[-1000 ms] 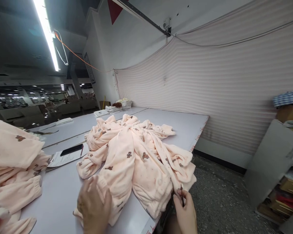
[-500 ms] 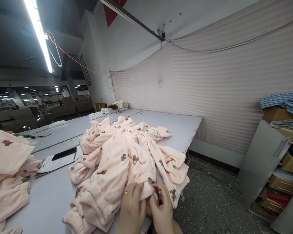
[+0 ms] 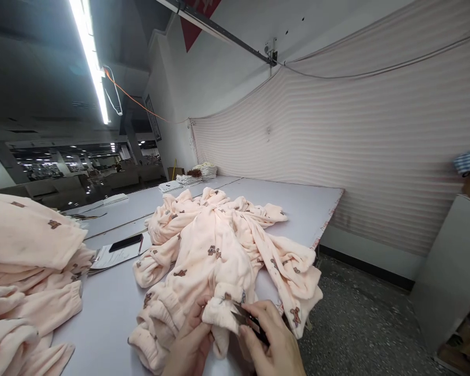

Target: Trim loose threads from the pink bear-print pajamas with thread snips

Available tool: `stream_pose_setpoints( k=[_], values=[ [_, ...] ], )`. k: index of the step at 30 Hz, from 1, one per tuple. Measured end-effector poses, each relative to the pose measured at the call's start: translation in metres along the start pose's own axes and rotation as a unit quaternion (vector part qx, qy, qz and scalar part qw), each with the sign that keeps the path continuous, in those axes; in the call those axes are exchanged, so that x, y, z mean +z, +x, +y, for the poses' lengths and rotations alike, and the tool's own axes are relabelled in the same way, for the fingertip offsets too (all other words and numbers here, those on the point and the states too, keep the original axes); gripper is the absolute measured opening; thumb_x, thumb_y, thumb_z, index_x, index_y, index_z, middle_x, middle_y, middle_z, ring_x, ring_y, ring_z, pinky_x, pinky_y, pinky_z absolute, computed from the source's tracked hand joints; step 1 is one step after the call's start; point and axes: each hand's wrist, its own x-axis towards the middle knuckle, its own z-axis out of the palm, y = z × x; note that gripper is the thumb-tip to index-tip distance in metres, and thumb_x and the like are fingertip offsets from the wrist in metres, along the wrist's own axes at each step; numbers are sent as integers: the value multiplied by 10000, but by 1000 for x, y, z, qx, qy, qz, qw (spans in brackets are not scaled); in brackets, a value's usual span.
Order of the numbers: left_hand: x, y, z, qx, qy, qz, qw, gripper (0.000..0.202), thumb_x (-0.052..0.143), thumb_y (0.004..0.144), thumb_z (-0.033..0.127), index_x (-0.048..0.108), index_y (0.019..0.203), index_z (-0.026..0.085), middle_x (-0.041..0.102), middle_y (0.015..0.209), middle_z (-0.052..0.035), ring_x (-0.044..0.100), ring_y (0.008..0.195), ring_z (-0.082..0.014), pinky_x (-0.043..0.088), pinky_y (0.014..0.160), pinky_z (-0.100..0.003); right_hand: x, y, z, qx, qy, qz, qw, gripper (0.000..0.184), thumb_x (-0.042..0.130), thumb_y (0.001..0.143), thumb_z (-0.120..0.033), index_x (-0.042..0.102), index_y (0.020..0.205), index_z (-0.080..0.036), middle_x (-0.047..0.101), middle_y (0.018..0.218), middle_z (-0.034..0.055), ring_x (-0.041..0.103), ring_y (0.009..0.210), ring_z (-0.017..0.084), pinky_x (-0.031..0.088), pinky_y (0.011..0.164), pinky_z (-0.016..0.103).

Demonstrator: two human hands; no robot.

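A pale pink fleece garment (image 3: 203, 250) printed with brown bears lies bunched on the table. My left hand (image 3: 194, 334) pinches its ribbed cuff (image 3: 221, 312) near the front edge. In my right hand (image 3: 272, 337) is a pair of black-handled thread snips (image 3: 254, 326). Their metal blades point left and touch or nearly touch the cuff; I cannot tell which. My fingers cover part of the handle. Further along the right side, a sleeve or leg of pink fleece (image 3: 293, 266) hangs over the table edge.
More pink fleece garments (image 3: 31, 235) are piled at the left. A phone (image 3: 126, 243) lies on a clipboard with paper (image 3: 112, 257). White folded stacks (image 3: 203, 171) stand at the table's back. A grey cabinet (image 3: 450, 277) stands right, across the floor.
The view has turned left, so things sit further right. My left hand has turned and lifted the cuff. The snips' blades, upright before, now point left at it.
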Motion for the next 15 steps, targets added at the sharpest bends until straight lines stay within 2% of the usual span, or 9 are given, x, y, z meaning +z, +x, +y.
stream_pose_setpoints(
  k=[3, 6, 10, 15],
  values=[
    [-2, -1, -1, -1, -17, -19, 1000, 382, 727, 663, 235, 631, 1033, 255, 692, 1018, -28, 615, 1013, -233, 472, 884, -345, 5, 7, -7, -33, -37, -31, 998, 241, 523, 860, -296, 657, 1060, -274, 656, 907, 33, 668, 774, 168, 509, 655, 205],
    [-4, -2, -1, -9, -40, -29, 999, 378, 724, 673, 218, 634, 1035, 276, 696, 1012, -13, 608, 1028, -217, 464, 898, -326, 12, 6, -3, -11, -10, 5, 1000, 237, 482, 890, -332, 687, 988, -263, 655, 846, 39, 661, 742, 171, 506, 629, 209],
    [-4, -3, -1, -15, -55, -32, 998, 386, 725, 682, 214, 629, 1051, 272, 699, 1013, -17, 615, 1010, -212, 468, 884, -315, 13, 0, 1, -19, -8, 10, 1000, 247, 531, 859, -353, 676, 1048, -286, 658, 861, 30, 659, 696, 160, 515, 612, 209],
    [-3, -2, 1, -21, -58, -51, 997, 468, 704, 698, 179, 590, 1145, 257, 695, 1022, -34, 622, 986, -217, 471, 866, -320, 4, 10, -7, -75, -69, -55, 993, 259, 559, 850, -290, 670, 1084, -278, 681, 915, 39, 675, 748, 169, 531, 659, 211]
  ],
)
